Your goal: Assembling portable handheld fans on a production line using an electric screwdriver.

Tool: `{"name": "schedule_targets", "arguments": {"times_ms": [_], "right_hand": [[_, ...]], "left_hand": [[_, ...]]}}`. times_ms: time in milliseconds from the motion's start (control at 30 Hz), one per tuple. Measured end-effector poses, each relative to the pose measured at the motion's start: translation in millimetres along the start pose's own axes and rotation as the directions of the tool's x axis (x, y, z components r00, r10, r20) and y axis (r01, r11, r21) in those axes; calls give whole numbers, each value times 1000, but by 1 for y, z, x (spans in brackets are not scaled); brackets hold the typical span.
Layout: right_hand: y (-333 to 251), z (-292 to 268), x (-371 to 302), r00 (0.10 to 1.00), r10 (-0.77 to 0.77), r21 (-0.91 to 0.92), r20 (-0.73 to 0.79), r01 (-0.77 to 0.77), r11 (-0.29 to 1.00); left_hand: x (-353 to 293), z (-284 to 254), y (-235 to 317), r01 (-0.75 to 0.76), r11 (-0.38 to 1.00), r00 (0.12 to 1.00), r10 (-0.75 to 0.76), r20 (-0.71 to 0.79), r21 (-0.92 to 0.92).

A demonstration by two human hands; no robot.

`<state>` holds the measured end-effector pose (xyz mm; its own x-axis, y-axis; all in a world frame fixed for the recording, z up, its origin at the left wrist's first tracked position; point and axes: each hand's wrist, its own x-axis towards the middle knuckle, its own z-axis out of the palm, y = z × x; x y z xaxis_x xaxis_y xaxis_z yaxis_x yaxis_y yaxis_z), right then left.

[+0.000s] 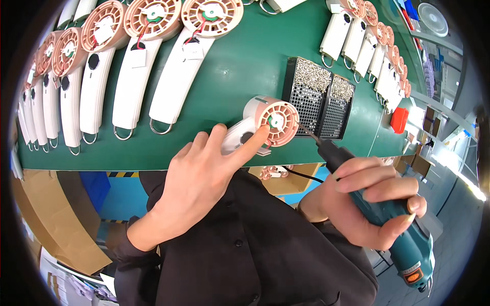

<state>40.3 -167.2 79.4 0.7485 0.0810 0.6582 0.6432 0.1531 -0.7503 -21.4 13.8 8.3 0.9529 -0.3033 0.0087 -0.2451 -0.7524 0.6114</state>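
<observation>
A handheld fan with a pink round head and white handle lies near the green table's front edge. My left hand holds it from above, its index finger stretched onto the slotted head and its other fingers over the handle. Wrapped round a teal and black electric screwdriver are the fingers of my right hand. The screwdriver's thin bit reaches the right rim of the fan head; whether a screw sits at its tip is too small to tell. Just behind the bit stands a black screw tray holding many small screws.
Several similar fans lie in a row at the left, wires showing in their heads. Another row of fans runs along the right. A red box sits near the right edge. Below the table edge is a carton with fan parts.
</observation>
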Motion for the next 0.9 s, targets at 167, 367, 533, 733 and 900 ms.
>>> {"name": "schedule_targets", "arguments": {"times_ms": [167,367,533,733,900], "right_hand": [[8,2,2,999,41,-12,-5,-41,999],[23,18,2,990,101,-218,-96,-120,968],[36,18,3,978,177,-243,-110,-199,949],[41,16,6,988,153,-216,-21,-154,964],[34,9,4,981,192,-199,-6,-189,962]], "left_hand": [[0,-5,1,35,999,993,-36,109,11],[1,-6,0,33,999,990,-36,135,24],[3,-8,-3,21,999,989,-25,148,25],[4,4,-8,9,999,1000,-9,-5,-41],[3,6,-4,28,998,1000,-28,1,-56]]}}
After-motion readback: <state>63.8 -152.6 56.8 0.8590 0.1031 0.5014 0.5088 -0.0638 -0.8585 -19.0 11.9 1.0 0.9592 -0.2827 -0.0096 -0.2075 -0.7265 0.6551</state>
